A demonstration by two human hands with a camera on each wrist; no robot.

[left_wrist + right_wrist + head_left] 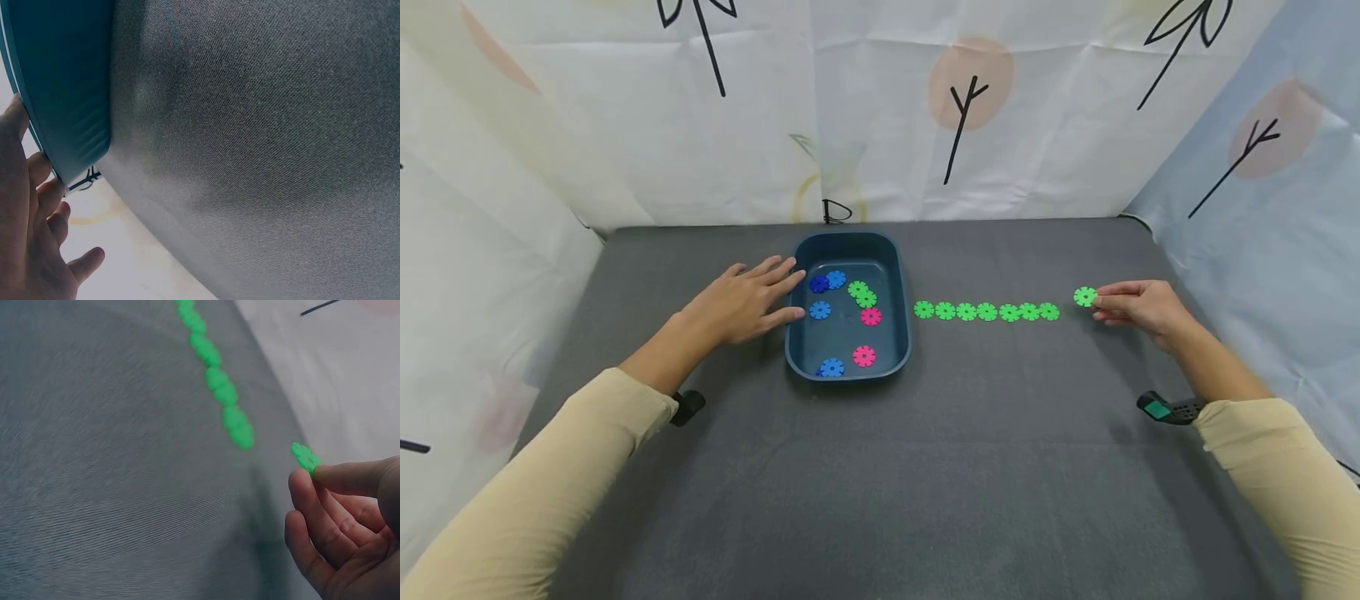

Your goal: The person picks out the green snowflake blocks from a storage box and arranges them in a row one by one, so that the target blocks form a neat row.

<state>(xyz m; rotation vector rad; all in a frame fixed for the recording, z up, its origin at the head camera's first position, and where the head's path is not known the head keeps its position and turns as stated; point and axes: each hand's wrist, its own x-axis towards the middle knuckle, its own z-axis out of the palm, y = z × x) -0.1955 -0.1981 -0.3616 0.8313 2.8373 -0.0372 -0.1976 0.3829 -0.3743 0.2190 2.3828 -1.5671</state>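
Right hand [1142, 310] pinches a notched green disc [1084, 297] over the cloth tabletop [1000, 467], toward its right edge.
Left hand [743, 303], fingers spread, touches a smooth tub [842, 333] by the far edge.

The tabletop [880, 483] is grey; creased, plant-printed pale sheets [887, 183] hang on three sides.

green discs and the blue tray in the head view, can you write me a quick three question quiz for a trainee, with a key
1. True or false: the right hand pinches a pink disc.
2. The left hand has its fingers at: (a) the right sleeve, (b) the rim of the blue tray, (c) the backdrop.
3. How many discs make up the row of green discs beside the tray?

Key:
1. False; it pinches a green disc.
2. b
3. Seven
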